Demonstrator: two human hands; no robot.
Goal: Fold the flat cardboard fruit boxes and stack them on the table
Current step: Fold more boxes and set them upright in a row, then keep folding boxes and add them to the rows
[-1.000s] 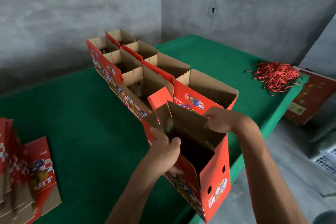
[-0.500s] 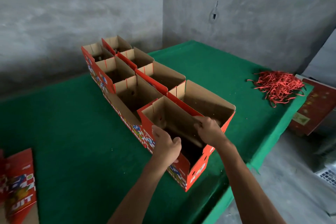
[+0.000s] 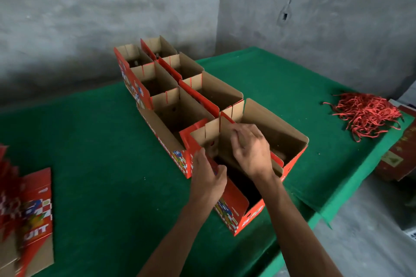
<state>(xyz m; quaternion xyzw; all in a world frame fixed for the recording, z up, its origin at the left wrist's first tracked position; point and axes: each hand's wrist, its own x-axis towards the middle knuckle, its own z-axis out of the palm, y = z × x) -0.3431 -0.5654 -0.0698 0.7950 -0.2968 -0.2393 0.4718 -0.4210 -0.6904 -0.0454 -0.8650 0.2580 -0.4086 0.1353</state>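
The nearest folded fruit box (image 3: 234, 211), red outside and brown inside, stands open-topped on the green table (image 3: 94, 164) at the near end of two rows of folded boxes (image 3: 171, 105). My left hand (image 3: 208, 177) grips the top edge of its left wall. Over the opening, my right hand (image 3: 249, 150) has its fingers curled on the brown flap at the far end. A stack of flat boxes (image 3: 29, 209) lies at the left edge of view.
A loose pile of red strings (image 3: 367, 114) lies at the table's far right corner. The table's right edge (image 3: 319, 216) runs just beside the nearest box. More red cartons (image 3: 396, 155) lean on the floor at the right. Grey walls close off the back.
The box came down from mid-air onto the table at the near end of the row. My right hand moved from the box's right rim to its far flap; my left stayed on the left wall.
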